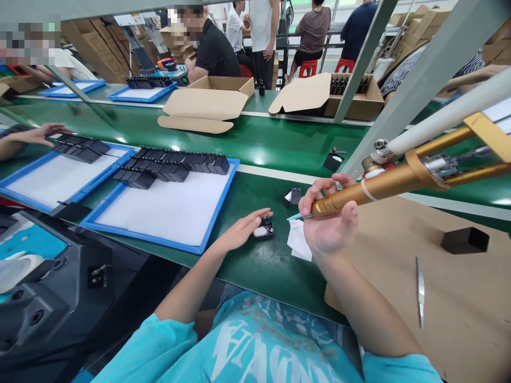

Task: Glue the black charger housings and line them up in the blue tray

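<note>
My left hand (pixel 240 232) is at a small black case (pixel 264 229) with a white inside, its fingers stretched along the far side and the thumb near its left edge. In my right hand (pixel 330 223) is a gold-coloured dispensing gun (pixel 359 192), held at a slant with its thin teal tip pointing left. That tip is to the right of the case, apart from it. Beneath the tip lies a piece of white paper (pixel 298 239). Another small black case (pixel 293 197) stands just beyond, between my hands.
Blue-rimmed trays (pixel 207 234) hold rows of black cases (pixel 171 165) at left; a co-worker's hand (pixel 42 134) reaches to one. Tweezers (pixel 420 292) and a black box-shaped part (pixel 465 240) lie on cardboard at right. A grey metal post (pixel 415 90) slants across. Open cartons (pixel 207 101) stand beyond.
</note>
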`<state>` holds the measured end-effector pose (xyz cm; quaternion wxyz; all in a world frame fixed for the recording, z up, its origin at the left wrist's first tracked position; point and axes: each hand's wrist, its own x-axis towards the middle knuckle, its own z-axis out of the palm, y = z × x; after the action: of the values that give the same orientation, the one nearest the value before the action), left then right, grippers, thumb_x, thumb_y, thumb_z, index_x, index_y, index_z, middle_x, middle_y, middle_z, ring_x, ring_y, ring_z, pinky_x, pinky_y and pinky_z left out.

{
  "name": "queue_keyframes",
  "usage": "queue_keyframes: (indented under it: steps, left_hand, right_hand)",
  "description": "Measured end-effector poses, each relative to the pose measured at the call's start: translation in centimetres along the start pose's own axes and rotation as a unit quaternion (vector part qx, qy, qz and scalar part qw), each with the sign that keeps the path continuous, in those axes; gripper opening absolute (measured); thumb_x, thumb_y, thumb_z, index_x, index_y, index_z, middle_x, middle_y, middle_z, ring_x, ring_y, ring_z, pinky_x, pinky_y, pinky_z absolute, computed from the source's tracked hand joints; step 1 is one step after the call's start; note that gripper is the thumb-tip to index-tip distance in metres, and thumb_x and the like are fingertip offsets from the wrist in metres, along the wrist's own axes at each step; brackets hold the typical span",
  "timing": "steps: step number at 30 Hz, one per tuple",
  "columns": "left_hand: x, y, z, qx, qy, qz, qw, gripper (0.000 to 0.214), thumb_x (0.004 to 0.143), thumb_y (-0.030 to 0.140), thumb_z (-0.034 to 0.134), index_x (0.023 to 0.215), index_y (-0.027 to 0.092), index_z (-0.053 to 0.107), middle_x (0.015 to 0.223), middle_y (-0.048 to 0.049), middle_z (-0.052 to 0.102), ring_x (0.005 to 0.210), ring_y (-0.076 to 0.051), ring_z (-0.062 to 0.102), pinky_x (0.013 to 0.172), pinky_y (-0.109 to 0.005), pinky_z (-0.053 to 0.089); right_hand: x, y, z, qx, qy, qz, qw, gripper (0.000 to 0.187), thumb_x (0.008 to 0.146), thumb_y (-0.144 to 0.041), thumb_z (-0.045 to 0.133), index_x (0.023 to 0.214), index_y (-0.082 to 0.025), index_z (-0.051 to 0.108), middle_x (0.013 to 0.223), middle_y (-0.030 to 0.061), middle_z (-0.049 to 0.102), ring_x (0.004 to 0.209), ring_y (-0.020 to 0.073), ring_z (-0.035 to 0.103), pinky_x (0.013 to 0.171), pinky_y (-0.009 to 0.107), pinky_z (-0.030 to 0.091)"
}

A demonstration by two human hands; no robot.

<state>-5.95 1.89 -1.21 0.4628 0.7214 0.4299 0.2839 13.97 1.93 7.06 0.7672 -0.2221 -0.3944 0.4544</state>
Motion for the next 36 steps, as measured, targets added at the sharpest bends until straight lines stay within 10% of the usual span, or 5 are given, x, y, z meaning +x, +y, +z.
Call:
queue_keyframes:
  steps: [14,27,32,36]
  left_hand:
    - [-0.6,-0.2,2.4,0.239,0.109,0.138,0.955,0.023,0.095,0.035,0.056,0.111,0.023,0.067,0.112,-0.0041,0.072,0.100,-0.017,0.068,0.091,-0.029,0.053]
    - [-0.9,1.1,2.9,0.420,-0.009,0.029,0.907,0.040,0.094,0.032,0.054,0.133,0.025,0.048,0.106,-0.0067,0.064,0.099,-0.023,0.063,0.074,-0.030,0.055]
    - [-1.7,1.0,-1.6,0.411,0.140,-0.008,0.901,0.047,0.097,0.035,0.044,0.142,0.019,0.039,0.128,-0.0137,0.060,0.115,-0.027,0.061,0.091,-0.039,0.053]
    - [-2.6,-1.1,-8.2,0.456,0.281,-0.115,0.837,0.058,0.097,0.038,0.040,0.148,0.012,0.033,0.136,-0.0201,0.055,0.121,-0.036,0.057,0.093,-0.047,0.051]
  right_hand:
    - [-0.1,0.2,-0.2,0.010,-0.009,0.000,1.000,0.033,0.079,-0.052,0.056,0.102,-0.029,0.050,0.078,-0.0049,0.056,0.046,0.0074,0.048,0.044,0.025,0.035]
    - [0.0,0.2,-0.4,0.004,-0.004,-0.003,1.000,0.032,0.079,-0.051,0.056,0.102,-0.029,0.051,0.077,-0.0051,0.056,0.046,0.0078,0.048,0.045,0.026,0.035]
    - [0.5,0.5,-0.9,0.015,-0.001,-0.015,1.000,0.028,0.080,-0.045,0.056,0.102,-0.027,0.053,0.078,-0.0043,0.058,0.047,0.0082,0.049,0.047,0.026,0.035]
    - [0.9,0.8,-1.2,0.017,0.008,-0.023,1.000,0.030,0.079,-0.043,0.057,0.104,-0.028,0.052,0.078,-0.0048,0.058,0.046,0.0079,0.049,0.046,0.026,0.035]
